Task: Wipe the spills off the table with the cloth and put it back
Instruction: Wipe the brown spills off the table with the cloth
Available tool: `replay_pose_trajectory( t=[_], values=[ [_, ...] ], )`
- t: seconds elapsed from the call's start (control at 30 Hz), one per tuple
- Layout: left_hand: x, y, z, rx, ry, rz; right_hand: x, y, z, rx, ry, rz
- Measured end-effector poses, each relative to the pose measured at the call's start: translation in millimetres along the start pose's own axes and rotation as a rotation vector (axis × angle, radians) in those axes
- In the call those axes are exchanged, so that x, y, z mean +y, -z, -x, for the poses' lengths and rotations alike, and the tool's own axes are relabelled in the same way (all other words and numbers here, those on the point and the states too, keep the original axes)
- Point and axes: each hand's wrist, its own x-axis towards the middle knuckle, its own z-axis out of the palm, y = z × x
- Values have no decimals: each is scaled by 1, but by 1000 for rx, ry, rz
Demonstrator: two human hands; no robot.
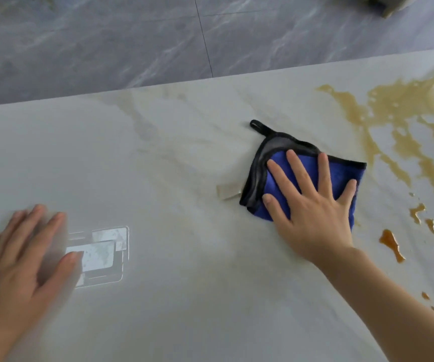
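While the blue cloth (341, 176) lies folded on the table (158, 152), just left of the brown spills (393, 121), the right hand (312, 210) presses it flat, fingers spread. Keep the palm down and sweep right through the liquid. The left hand (20, 259), blurred, rests open on the tabletop, bracing.
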Motion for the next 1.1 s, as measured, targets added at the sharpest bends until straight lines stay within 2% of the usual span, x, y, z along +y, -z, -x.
replay_pose_trajectory(
  t=[0.1,0.23,0.47,0.57,0.77,1.1],
  values=[
    [1,3,-1,5,-31,-42,-2,-6,44,-27,-15,-15],
    [10,6,0,41,-22,-53,-32,-10,91,-63,192,9],
    [9,6,0,51,-20,-38,-46,-12,70,-5,373,40],
    [8,5,0,59,-24,-50,-34,-6,50,8,307,31],
    [11,9,1,48,-4,-22,6,-11,55,4,19,18],
    [8,8,1,23,-6,-35,5,-11,60,-42,11,-7]
  ],
)
